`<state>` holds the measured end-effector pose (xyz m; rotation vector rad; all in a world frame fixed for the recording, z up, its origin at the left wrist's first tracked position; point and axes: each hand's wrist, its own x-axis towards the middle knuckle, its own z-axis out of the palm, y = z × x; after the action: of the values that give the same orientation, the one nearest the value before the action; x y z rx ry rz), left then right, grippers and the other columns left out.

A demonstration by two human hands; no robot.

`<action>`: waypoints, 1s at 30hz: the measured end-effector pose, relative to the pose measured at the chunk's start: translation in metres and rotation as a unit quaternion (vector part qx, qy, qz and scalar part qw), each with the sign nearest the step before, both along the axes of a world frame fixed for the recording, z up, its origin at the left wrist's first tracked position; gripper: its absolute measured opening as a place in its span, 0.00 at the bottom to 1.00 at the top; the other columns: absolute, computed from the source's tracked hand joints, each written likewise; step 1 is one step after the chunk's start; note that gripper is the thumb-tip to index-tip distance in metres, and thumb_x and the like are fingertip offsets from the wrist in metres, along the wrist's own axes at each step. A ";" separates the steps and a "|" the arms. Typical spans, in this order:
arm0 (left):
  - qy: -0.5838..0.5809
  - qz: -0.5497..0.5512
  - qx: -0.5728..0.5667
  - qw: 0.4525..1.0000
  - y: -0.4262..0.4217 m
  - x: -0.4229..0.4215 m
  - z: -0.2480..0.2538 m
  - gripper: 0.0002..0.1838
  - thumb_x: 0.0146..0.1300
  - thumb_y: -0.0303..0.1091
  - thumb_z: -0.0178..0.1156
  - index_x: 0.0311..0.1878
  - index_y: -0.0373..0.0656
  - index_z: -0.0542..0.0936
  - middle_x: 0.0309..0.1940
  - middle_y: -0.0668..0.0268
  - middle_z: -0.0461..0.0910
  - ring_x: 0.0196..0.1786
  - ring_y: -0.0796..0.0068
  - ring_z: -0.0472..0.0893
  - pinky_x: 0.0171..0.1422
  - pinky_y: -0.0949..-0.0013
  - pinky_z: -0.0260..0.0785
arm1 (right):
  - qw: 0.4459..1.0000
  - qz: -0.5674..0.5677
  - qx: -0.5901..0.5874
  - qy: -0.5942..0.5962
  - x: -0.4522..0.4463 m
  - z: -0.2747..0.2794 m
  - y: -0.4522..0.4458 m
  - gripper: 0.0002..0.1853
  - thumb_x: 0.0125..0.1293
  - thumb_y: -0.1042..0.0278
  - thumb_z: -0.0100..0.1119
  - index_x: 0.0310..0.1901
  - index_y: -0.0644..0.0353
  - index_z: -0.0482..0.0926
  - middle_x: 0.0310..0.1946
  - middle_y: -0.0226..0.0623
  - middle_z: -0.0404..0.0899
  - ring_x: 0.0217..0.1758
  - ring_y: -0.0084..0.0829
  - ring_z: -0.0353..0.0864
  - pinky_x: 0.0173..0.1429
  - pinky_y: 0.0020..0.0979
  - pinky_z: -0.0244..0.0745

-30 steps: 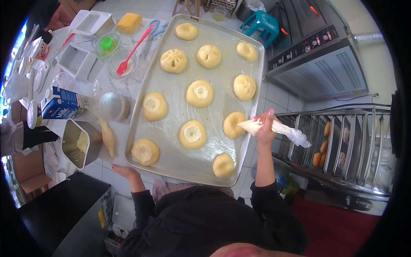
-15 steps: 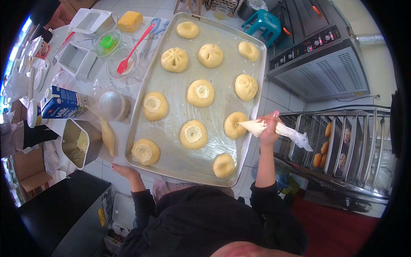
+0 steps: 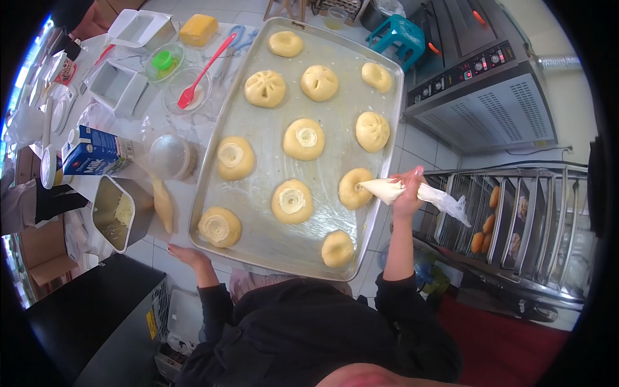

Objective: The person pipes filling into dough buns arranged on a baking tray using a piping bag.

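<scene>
My right hand (image 3: 407, 193) is wrapped round a piping bag (image 3: 380, 188) of pale cream, its tip at the dent of a dough bun (image 3: 353, 189) near the right edge of a large metal tray (image 3: 258, 145). A little cream shows at the tip. Several buns lie on the tray; some, like the one near its middle (image 3: 304, 138), carry a swirl of cream, while others are bare or creased. My left hand (image 3: 187, 256) is beside the tray's lower left corner, fingers stretched out, holding nothing.
Left of the tray are a metal container (image 3: 122, 216) with pale shreds, a second filled bag (image 3: 162, 203), a milk carton (image 3: 97, 153) and a red spatula (image 3: 187, 97). An oven (image 3: 477, 97) and a rack (image 3: 516, 226) with trays stand right. A person's sleeve (image 3: 22, 200) shows far left.
The view has shifted slightly. My right hand still holds the bag at the same bun, and a bit more cream shows in its dent. My left hand has stayed put.
</scene>
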<state>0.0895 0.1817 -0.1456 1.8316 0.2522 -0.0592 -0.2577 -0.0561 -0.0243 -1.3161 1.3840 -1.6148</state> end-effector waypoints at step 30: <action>0.004 -0.030 0.068 0.997 0.003 -0.002 0.000 0.30 0.63 0.45 0.30 0.58 0.26 0.51 0.60 0.47 0.46 0.63 0.59 0.48 0.66 0.65 0.39 | 0.996 0.059 0.001 -0.062 -0.012 0.004 0.013 0.22 0.62 0.61 0.43 0.11 0.59 0.61 0.09 0.30 0.60 0.13 0.22 0.63 0.24 0.27 0.68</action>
<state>0.0872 0.1852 -0.1458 1.9742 0.2100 -0.0927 -0.2698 -0.0435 -0.0202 -1.2515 1.2102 -1.5871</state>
